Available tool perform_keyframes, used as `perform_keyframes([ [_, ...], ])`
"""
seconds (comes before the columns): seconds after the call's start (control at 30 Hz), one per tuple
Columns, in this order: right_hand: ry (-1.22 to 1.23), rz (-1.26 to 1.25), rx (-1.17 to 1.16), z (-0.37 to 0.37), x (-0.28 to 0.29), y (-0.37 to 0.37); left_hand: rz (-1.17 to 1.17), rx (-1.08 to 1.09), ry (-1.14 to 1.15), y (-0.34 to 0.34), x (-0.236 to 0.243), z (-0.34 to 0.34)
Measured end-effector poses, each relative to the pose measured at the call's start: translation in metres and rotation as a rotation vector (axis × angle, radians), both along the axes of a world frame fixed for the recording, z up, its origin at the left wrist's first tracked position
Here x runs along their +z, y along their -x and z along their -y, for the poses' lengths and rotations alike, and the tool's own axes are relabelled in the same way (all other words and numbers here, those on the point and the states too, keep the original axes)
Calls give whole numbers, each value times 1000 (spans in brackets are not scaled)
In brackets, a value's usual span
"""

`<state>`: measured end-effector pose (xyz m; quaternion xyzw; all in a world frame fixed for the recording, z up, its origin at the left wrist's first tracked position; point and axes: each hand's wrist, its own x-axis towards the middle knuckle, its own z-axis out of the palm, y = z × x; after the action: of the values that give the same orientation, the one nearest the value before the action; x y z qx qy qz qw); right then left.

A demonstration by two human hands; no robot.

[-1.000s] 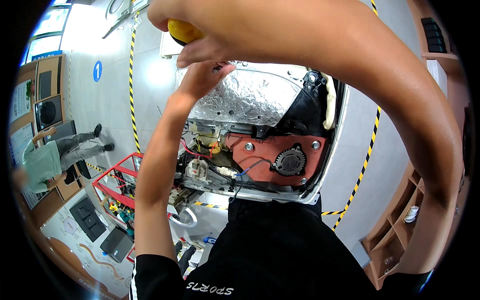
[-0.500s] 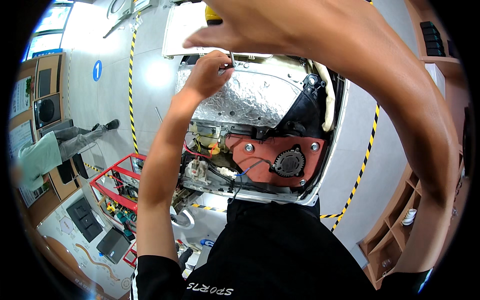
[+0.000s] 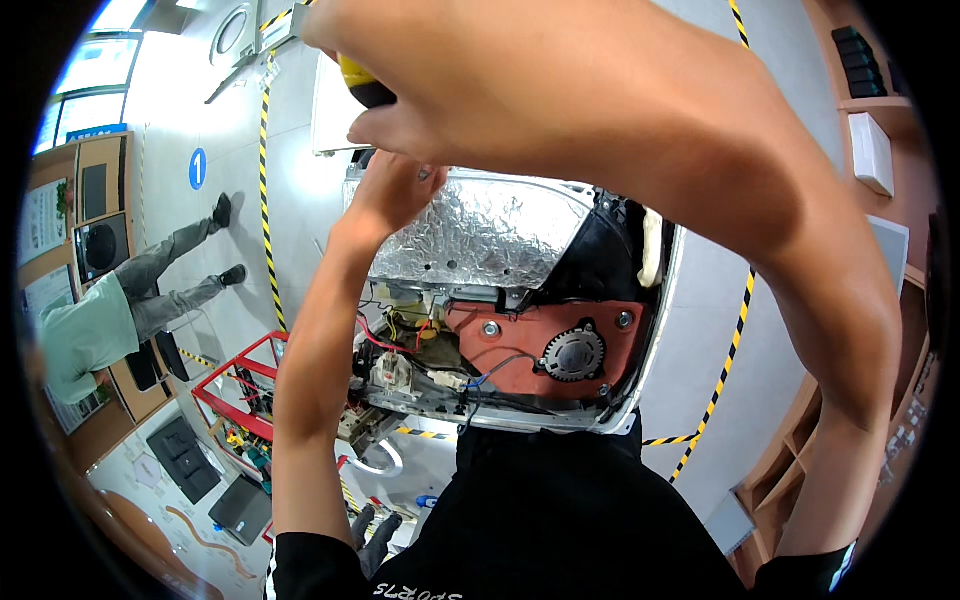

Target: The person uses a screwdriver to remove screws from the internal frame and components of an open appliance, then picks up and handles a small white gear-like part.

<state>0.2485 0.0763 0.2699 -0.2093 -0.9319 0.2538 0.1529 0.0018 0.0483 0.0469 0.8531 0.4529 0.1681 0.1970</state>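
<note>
Head view, and grey tiled floor (image 3: 700,290) spreads under everything, striped by yellow-and-black tape (image 3: 264,170). Off to the left, a person in a pale green top and grey trousers (image 3: 90,335). Centre stage, right in front of the wearer: an open appliance body with a white metal rim (image 3: 618,418), insides bare. Across its upper part lies a crinkled silver foil sheet (image 3: 500,225), and nearer the wearer, a flat rust-red plate (image 3: 520,325). Now the right hand (image 3: 405,85), high at the far side, fingers wrapped around a yellow-and-black tool (image 3: 356,75), its working end out of sight! Just below, the left hand (image 3: 395,195), at the foil sheet's upper left, fingers bent inward; whether they pinch anything, I cannot tell. On the plate sits a round, black-toothed disc with a silver centre (image 3: 574,352); well left of it, a cream plastic block (image 3: 390,372), and just beside that, a thin red wire (image 3: 375,338).
</note>
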Motion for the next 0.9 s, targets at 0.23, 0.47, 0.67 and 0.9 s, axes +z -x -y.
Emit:
perform_keyframes([
  [0.23, 86, -68, -72, -7, -26, -17, 84, 211, 213, -7, 12, -8],
  [0.47, 194, -116, -263, -9, -57, -53, 74, 313, 389, 3, 7, -6],
  [0.67, 323, -176, -555, 6, -79, -98, 176, 84, 142, 12, -2, -5],
  [0.9, 527, -468, -1027, 71, -116, -149, 206, 12, 195, 25, -6, 9],
])
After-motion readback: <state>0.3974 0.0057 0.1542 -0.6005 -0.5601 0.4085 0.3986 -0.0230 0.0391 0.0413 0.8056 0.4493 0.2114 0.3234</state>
